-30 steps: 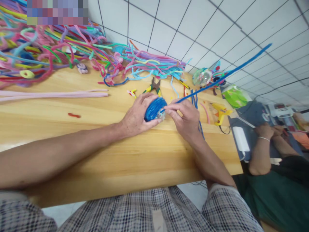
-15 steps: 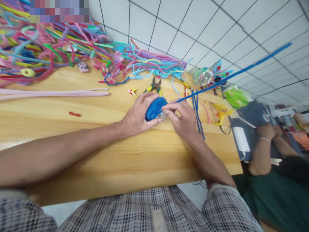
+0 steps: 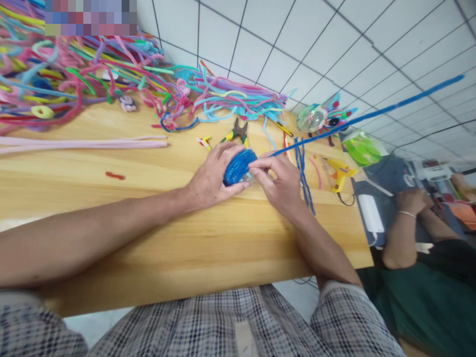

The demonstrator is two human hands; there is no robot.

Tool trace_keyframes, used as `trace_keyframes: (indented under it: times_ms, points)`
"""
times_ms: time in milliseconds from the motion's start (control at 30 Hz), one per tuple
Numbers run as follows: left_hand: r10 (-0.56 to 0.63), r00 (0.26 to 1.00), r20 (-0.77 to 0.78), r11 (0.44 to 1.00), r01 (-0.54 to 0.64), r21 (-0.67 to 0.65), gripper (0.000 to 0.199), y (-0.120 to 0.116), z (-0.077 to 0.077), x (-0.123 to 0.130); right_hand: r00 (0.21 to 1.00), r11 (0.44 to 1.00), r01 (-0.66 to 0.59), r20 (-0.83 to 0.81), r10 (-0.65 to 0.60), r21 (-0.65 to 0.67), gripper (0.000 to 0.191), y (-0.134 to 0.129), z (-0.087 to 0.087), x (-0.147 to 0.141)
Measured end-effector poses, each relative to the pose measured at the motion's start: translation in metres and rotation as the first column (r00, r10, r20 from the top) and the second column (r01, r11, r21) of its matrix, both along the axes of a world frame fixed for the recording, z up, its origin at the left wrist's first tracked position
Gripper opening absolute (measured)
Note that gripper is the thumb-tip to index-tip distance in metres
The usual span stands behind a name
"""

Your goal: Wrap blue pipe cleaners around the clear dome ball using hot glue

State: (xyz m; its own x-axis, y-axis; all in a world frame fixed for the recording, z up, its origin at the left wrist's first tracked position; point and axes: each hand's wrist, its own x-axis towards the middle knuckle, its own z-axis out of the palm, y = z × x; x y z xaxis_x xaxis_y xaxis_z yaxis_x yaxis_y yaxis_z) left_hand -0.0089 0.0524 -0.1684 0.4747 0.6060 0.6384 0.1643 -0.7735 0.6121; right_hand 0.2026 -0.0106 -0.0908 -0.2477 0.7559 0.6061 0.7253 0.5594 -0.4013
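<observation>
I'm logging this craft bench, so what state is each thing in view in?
Blue ball: partly covered, clear patch showing
Long blue stem: gently curved, far end raised
Left hand: closed on the blue ball
Right hand: pinching the long blue stem
Pliers: lying, jaws apart
Glue gun: lying down; hot or cold, cannot tell
Pale pink stems: nearly straight
Multicolored stems: heaped, tangled

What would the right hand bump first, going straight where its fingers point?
Probably the round blue piece; the right hand has its fingertips close beside it, maybe touching; depth is unclear.
</observation>
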Motion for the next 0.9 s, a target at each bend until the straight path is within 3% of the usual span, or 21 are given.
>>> trace_keyframes:
  times_ms: [367,567,900]
  points:
    - [-0.022,0.999,-0.031,1.0,0.022,-0.014,0.084,0.0014,0.0005,-0.0024,1.0,1.0,0.002,0.013,-0.001,-0.022,0.012,0.0019,0.0002,-0.0014]
    - [-0.093,0.996,0.001,0.995,0.093,-0.047,0.06,0.0002,0.0055,-0.0072,1.0,0.998,-0.003,0.014,0.004,-0.056,0.011,0.0016,0.002,-0.0011]
    - [-0.052,0.998,0.034,0.999,0.052,-0.005,0.053,0.0,0.0078,-0.0043,0.999,0.991,-0.011,-0.043,0.006,-0.136,0.009,0.0002,0.0031,-0.0042]
